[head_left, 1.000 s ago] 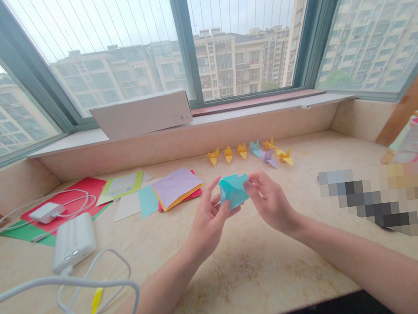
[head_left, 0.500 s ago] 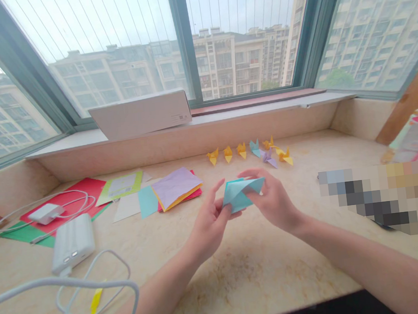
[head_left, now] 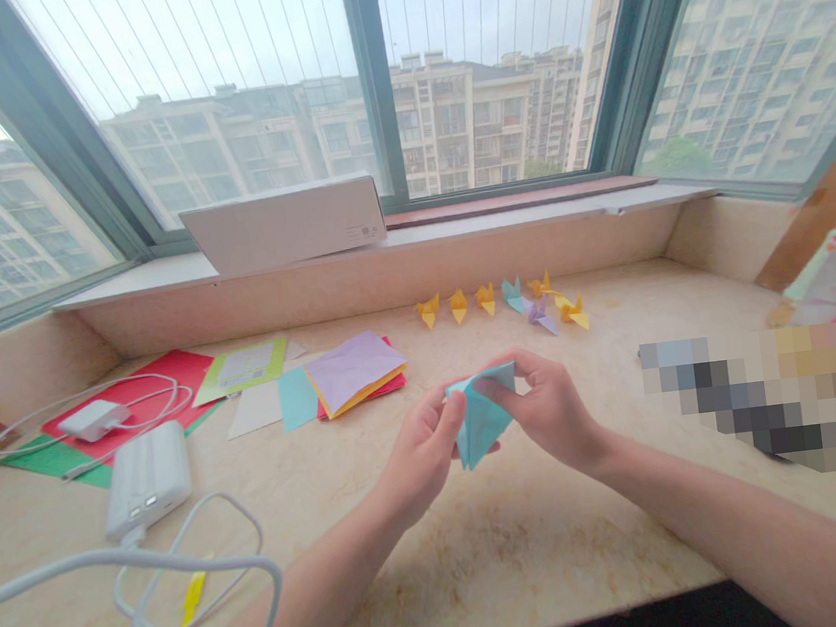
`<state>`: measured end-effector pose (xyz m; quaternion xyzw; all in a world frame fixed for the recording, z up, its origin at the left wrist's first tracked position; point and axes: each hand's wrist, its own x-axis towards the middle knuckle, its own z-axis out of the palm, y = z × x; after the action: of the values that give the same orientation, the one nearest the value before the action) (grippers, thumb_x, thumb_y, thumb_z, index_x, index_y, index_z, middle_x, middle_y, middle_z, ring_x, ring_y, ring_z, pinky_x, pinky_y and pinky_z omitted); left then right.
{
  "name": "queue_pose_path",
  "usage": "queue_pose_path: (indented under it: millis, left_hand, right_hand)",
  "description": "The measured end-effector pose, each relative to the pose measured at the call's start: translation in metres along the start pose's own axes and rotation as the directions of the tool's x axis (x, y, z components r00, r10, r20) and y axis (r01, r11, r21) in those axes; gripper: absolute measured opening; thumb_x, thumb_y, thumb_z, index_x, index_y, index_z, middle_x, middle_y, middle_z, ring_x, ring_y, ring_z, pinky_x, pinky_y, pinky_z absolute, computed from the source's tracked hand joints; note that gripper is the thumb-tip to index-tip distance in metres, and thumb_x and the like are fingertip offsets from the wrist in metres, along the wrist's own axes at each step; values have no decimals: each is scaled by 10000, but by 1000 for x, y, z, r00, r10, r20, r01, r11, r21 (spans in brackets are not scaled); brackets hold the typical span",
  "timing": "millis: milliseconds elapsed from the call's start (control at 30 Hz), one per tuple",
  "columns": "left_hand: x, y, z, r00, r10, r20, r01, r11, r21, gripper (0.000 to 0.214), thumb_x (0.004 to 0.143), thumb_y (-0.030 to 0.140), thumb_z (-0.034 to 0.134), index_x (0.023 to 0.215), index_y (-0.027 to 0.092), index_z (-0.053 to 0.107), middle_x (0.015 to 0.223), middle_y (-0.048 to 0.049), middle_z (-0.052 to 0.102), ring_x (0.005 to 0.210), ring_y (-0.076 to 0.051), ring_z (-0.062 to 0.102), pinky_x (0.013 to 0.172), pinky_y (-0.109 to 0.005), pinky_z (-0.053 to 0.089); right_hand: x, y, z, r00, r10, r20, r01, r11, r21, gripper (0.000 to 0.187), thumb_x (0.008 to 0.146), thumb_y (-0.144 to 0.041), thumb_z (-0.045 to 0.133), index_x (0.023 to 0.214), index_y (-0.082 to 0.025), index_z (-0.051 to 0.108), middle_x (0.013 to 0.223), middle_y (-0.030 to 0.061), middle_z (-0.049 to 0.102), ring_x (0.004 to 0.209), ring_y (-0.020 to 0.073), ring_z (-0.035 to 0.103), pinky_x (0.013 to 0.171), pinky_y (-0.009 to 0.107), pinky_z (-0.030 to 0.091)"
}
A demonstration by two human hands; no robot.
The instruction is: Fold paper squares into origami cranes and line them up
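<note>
A folded light-blue sheet of origami paper point(head_left: 482, 425) is held above the counter between my two hands, one corner pointing down. My left hand point(head_left: 424, 444) pinches its left edge, thumb on the near face. On the right side my right hand point(head_left: 553, 404) grips it, its thumb pressed into the upper part; the fingers behind the paper are partly hidden. Beyond the hands stand several folded paper cranes: yellow ones point(head_left: 458, 306), a blue one point(head_left: 512, 294) and a purple one point(head_left: 540, 316).
Left of my hands lies a stack of coloured paper point(head_left: 356, 369), with red sheets point(head_left: 160, 368) farther left. A white power bank point(head_left: 148, 477) and a looped white cable point(head_left: 271, 612) occupy the left front. A white box point(head_left: 288, 230) rests on the sill. A blurred-out object point(head_left: 745, 397) lies right.
The blue paper has been turned from lying sideways to a corner pointing down. My left thumb has moved up onto its near face, and the right hand has shifted slightly.
</note>
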<state>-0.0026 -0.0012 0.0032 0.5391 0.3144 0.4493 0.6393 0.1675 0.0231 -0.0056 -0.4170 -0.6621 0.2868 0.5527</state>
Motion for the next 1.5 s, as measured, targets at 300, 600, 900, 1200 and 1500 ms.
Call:
queue_pose_path:
  millis: [300, 600, 900, 1200, 1500]
  left_hand:
    - [6, -8, -7, 994, 0, -107, 16, 988, 156, 479, 809, 583, 702, 997, 146, 640, 846, -69, 735, 723, -188, 693, 665, -291, 534]
    - [6, -4, -9, 994, -8, -106, 27, 984, 177, 326, 863, 453, 672, 998, 157, 680, 798, -51, 758, 714, -176, 704, 653, -266, 519]
    - [8, -6, -12, 993, -11, -114, 31, 984, 176, 285, 841, 425, 692, 970, 172, 699, 747, -26, 739, 698, -174, 700, 674, -280, 535]
    - [7, -2, -11, 986, -1, -167, 42, 969, 245, 287, 830, 427, 704, 890, 147, 680, 747, -47, 735, 678, -181, 700, 605, -249, 499]
    - [5, -2, -11, 997, -22, -77, 39, 974, 225, 297, 847, 398, 713, 991, 143, 665, 807, -63, 746, 789, -233, 758, 660, -270, 555]
  right_hand:
    - [2, -4, -2, 986, 149, 73, -163, 955, 249, 263, 911, -409, 625, 1057, -198, 682, 775, 26, 730, 609, 156, 656, 537, 262, 522]
    - [8, -10, -4, 965, 210, 157, -256, 890, 377, 372, 916, -494, 591, 1022, -162, 719, 704, 35, 723, 560, 173, 651, 533, 301, 538]
    - [9, -3, -4, 978, 153, 141, -189, 935, 300, 461, 950, -576, 525, 952, -168, 741, 820, 68, 749, 706, 203, 696, 622, 304, 544]
    - [8, 1, -3, 942, 122, 314, -202, 950, 236, 447, 871, -585, 644, 914, -160, 775, 759, 52, 738, 682, 194, 667, 648, 300, 517]
    - [10, -3, -5, 933, 189, 307, -291, 898, 331, 492, 896, -609, 590, 854, -154, 774, 759, 45, 740, 695, 177, 636, 712, 307, 504]
